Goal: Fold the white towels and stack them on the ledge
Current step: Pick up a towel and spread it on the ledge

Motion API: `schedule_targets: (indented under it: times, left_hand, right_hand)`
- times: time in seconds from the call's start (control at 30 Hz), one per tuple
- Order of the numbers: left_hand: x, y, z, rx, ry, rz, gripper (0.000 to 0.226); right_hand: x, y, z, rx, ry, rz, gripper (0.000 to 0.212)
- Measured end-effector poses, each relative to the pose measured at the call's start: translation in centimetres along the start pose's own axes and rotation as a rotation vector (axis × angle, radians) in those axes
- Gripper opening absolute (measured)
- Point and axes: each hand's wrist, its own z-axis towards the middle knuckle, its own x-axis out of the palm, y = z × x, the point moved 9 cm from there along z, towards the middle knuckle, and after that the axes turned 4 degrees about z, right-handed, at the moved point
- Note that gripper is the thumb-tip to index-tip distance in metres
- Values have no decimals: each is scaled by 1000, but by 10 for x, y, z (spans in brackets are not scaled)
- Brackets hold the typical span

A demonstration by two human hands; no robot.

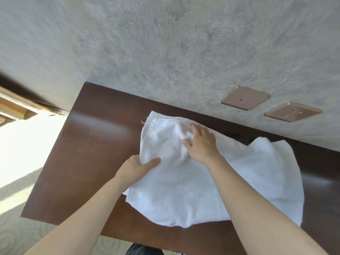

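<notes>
A white towel (176, 190) lies spread and partly folded on the dark brown wooden ledge (88, 153), its hemmed edge toward the left. My left hand (136, 168) holds the towel's left edge, thumb on top and fingers hidden under the cloth. My right hand (200, 142) lies flat on the towel's upper middle, fingers straight and spread, pressing the fabric down. More white towel (276, 172) bunches to the right, running toward the ledge's right side.
A grey textured wall (165, 52) rises directly behind the ledge, with two bronze socket plates (244, 97) (292, 112) at the right. Bare ledge surface lies left of the towel. Pale carpet (22, 218) and a bright sunlit patch lie to the left, below the ledge.
</notes>
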Motion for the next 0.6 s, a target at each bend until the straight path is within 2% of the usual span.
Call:
schedule_targets:
  times: [0.07,0.2,0.27,0.4,0.5,0.6]
  left_hand:
    - [-3,-2,0,46,-39,-37,39]
    - [2,0,-2,95,40,-217,38]
    - [1,7,0,92,19,-199,34]
    - [-5,24,6,29,-80,-144,41]
    - [0,36,1,-41,55,-230,54]
    - [7,45,-10,-21,257,-259,64]
  right_hand:
    - [8,1,2,16,12,10,74]
    - [24,22,8,-11,52,17,76]
    - [28,31,12,-20,47,11,74]
    - [35,36,23,18,13,15,69]
    - [39,37,33,41,13,44,65]
    - [39,36,44,69,17,76,61]
